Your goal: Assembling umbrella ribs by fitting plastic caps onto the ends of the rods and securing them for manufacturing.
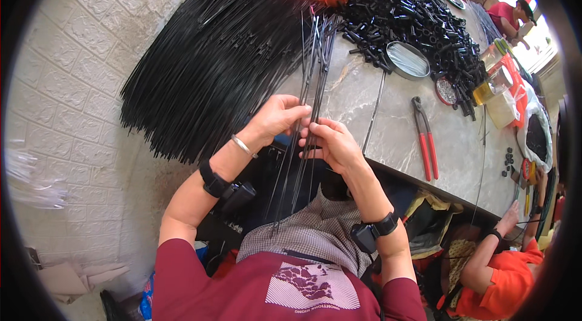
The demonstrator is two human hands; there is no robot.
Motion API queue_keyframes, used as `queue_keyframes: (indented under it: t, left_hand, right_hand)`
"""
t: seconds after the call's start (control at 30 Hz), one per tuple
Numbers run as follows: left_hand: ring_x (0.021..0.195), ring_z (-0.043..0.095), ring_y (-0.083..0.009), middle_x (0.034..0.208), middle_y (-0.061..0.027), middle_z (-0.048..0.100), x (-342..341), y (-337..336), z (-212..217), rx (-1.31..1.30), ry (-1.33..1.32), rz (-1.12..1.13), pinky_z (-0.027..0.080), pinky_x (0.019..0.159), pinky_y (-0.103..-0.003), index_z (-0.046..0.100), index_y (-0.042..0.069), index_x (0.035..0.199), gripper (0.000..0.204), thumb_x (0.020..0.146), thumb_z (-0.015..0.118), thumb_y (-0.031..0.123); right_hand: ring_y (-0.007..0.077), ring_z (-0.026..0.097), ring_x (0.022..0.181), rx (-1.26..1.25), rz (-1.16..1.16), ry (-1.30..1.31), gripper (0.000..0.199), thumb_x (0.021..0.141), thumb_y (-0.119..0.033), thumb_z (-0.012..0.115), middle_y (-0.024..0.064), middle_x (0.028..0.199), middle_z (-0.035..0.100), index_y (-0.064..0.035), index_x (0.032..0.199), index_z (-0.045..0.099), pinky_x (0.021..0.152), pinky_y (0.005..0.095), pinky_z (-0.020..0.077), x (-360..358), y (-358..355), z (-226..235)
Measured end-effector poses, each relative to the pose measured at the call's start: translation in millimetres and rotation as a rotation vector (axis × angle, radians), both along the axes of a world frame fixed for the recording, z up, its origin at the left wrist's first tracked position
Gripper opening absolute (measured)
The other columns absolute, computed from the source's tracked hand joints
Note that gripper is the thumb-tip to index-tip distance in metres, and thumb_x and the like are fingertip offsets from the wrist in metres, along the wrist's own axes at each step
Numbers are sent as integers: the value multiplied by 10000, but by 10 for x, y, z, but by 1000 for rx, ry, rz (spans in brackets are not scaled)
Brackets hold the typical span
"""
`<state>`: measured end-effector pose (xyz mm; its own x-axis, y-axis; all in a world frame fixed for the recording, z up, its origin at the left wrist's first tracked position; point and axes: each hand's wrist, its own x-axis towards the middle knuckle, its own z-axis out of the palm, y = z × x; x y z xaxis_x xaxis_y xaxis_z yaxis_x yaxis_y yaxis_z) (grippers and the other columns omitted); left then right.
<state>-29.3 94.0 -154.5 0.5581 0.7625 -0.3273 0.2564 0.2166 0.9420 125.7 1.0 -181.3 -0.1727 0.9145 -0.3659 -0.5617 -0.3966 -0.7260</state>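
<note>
right hand [337, 144] and left hand [279, 117] both pinch thin rods [316, 93] across the near edge of the table [391, 133]. cutters [423, 142] lie right, near that edge. a rod heap [200, 63] covers the left end; black tubes [418, 9] pile farther off.

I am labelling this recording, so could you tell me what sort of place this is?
Probably an assembly workshop: a big bundle of thin black rods, a heap of short black tubes and, on the grey table, red-handled pliers.
</note>
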Motion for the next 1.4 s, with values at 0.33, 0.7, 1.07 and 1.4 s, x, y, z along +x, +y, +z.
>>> queue_keyframes:
  t: [0.33, 0.7, 1.07, 1.4]
  left_hand:
    - [498, 534, -33, 643, 1, 631, 82, -17, -3, 16, -70, 4, 411, 452, -167, 679, 18, 884, 226, 898, 715, 241]
    - [436, 498, -34, 585, 24, 574, 173, 32, 1, -32, -17, -30, 382, 389, -177, 675, 34, 802, 243, 877, 742, 255]
    - [733, 665, -203, 823, -42, 691, 233, 397, 37, 942, 462, 73, 524, 665, -345, 695, 10, 975, 303, 914, 652, 304]
    - [1495, 115, -291, 1615, -109, 162, 393, 1317, -340, 1447, 1126, -4, 51, 1167, -590, 339, 238, 1512, 654, 926, 534, 453]
  right_hand:
    - [127, 650, 791, 43, -22, -80, 235, 967, -262, 618, 47, 894, 653, -28, 995, 614, 682, 316, 591, 28, -45, 0]
    - [191, 703, 748, 80, -13, -157, 217, 959, -203, 615, 92, 922, 685, 6, 1016, 601, 640, 321, 602, -27, -24, 50]
    - [160, 636, 711, 46, -111, -58, 232, 1001, -197, 524, 59, 881, 558, 6, 1106, 478, 622, 351, 614, 17, -55, 196]
    - [70, 508, 632, 262, -22, 9, 252, 1005, -157, 493, 29, 888, 555, 26, 1174, 455, 511, 241, 471, 672, 192, 1105]
